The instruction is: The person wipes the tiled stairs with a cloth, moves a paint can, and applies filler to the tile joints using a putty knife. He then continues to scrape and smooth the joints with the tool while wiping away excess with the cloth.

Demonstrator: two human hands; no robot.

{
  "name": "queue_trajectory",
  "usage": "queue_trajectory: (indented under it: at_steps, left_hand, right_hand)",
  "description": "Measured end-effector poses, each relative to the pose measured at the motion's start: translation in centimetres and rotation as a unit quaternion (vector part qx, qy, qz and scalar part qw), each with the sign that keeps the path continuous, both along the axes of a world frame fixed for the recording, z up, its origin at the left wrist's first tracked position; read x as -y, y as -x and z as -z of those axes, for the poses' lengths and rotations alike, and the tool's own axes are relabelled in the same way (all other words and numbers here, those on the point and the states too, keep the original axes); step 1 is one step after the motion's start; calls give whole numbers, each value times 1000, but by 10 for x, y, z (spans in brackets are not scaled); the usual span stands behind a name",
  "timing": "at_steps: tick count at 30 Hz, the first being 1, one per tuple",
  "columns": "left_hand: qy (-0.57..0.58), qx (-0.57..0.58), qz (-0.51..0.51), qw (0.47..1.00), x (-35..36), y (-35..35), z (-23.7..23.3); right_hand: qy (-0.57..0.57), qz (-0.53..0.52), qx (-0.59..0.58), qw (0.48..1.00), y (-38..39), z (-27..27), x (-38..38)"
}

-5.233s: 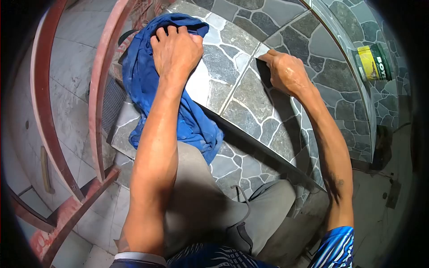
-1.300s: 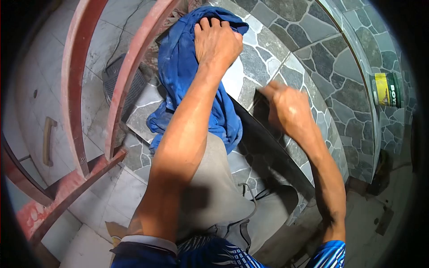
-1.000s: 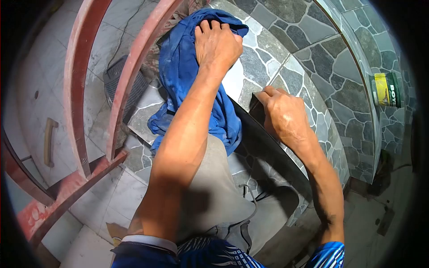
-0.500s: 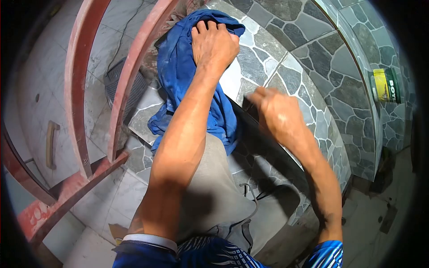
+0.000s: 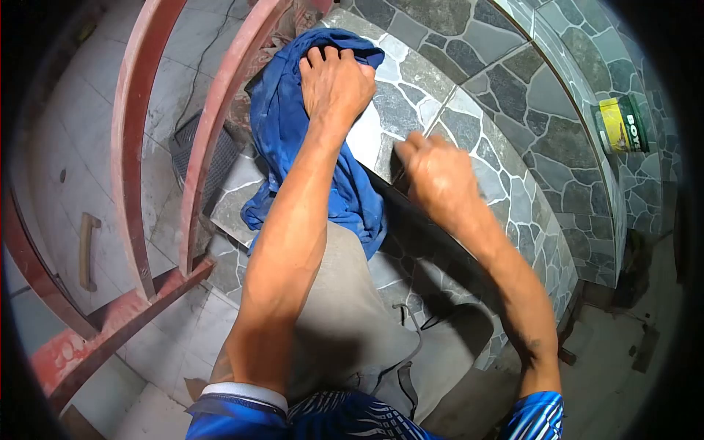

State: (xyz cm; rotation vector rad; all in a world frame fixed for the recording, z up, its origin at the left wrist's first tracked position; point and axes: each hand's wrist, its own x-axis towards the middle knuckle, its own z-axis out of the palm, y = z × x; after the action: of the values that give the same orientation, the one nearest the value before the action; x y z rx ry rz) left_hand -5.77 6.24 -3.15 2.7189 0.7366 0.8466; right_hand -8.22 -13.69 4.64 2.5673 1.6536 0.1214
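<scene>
A crumpled blue cloth [image 5: 282,117], perhaps a garment, is draped over the edge of a stone-patterned tiled step [image 5: 400,114]. My left hand [image 5: 337,84] bears down on its upper part, with the fingers curled into the fabric. To the right, my right hand [image 5: 440,172] is low over the tiles, closed and slightly blurred. Its fingertips are beside the joint between two tiles. Something dark shows at the fingertips, but I cannot make out whether it is a held object or shadow.
Curved red metal bars [image 5: 132,147] rise on the left from a red base rail [image 5: 125,315]. A wooden handle-like piece [image 5: 88,249] and a dark ribbed object [image 5: 202,158] lie on the floor. A yellow-and-green tub [image 5: 623,125] stands at the right, past a tiled riser [image 5: 557,132].
My right hand has shifted slightly left and up along the tile joint. The left hand stays on the cloth; the whole view has moved a little.
</scene>
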Motion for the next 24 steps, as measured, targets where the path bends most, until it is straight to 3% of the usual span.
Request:
queue_trajectory:
  at_steps: [2, 5, 7, 9, 11, 12, 15, 18, 19, 21, 22, 23, 24]
  left_hand:
    - [3, 4, 5, 1000, 2, 1, 0]
    - [0, 36, 12, 999, 0, -2, 4]
    - [3, 33, 12, 999, -1, -2, -1]
    - [28, 30, 10, 999, -2, 0, -3]
    - [26, 53, 13, 998, -3, 1, -3]
    - [44, 54, 19, 997, -5, 2, -6]
    - [91, 162, 35, 982, -9, 1, -4]
    - [189, 173, 16, 967, -16, 7, 0]
    - [219, 274, 99, 931, -18, 13, -7]
    - [376, 281, 79, 880, -16, 32, -24]
    - [506, 294, 131, 800, -3, 49, -49]
    - [588, 241, 163, 755, -1, 63, -56]
    - [557, 222, 183, 779, 8, 73, -64]
  right_hand:
    - [-18, -18, -20, 999, 10, -1, 8]
    - [-3, 61, 11, 998, -36, 4, 15]
    - [-15, 103, -54, 993, -71, 1, 23]
    - [-163, 123, -87, 975, -82, -8, 44]
    - [-225, 220, -240, 918, -74, -37, 68]
    - [-237, 315, -337, 855, -68, -51, 81]
    - [-304, 358, -336, 816, -51, -63, 118]
    - [-397, 332, -447, 729, -36, -59, 151]
    - [-426, 321, -485, 693, -29, -57, 159]
    - [-430, 334, -501, 672, -25, -47, 167]
    - [-428, 344, -505, 666, -28, -38, 170]
    - [-425, 352, -509, 661, -33, -30, 171]
    - [-397, 333, -537, 666, -40, -24, 174]
